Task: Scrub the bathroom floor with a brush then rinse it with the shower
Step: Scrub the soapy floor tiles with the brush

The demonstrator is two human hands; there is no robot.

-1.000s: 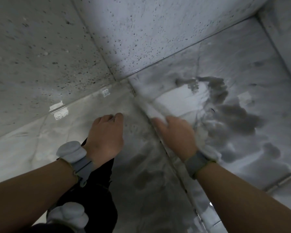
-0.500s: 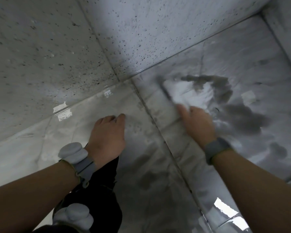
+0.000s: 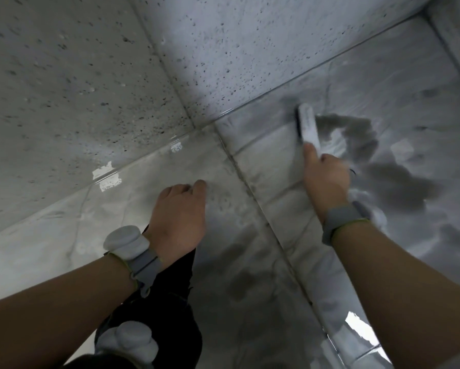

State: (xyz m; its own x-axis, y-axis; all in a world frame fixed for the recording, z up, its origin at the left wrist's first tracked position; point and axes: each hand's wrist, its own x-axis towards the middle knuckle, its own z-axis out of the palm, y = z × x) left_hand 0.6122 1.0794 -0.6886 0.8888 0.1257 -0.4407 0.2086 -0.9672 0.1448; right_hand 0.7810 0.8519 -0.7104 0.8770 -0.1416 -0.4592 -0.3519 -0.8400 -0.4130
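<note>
Brush [image 3: 307, 123] work puts me low over the wet bathroom floor [image 3: 250, 275], and I read the scene from my left side across. Far left rises a speckled grey wall [image 3: 64, 89], meeting a 2nd speckled wall [image 3: 236, 49] at a corner seam straight ahead. Bright glints lie on the wet tile at the foot of the left wall. My left wrist carries a grey strap with a rounded white device [image 3: 126, 242] on it, and a similar white device sits lower down by my dark trouser leg [image 3: 170, 302]. My left hand [image 3: 179, 217] rests on the floor just left of a dark grout line [image 3: 252, 187], fingers curled under, knuckles forward, holding nothing.

Right of that grout line, my right hand [image 3: 326, 179] is wrapped around the brush's handle, thumb running up along it. A grey band [image 3: 343, 219] circles that wrist. The brush is white with a dark edge, pointing away from me toward the far wall, its head blurred and down on the tile near the wall's base. Just right of it spreads a dark wet patch [image 3: 383, 179] with pale foam streaks. The 2 hands are well apart.
</note>
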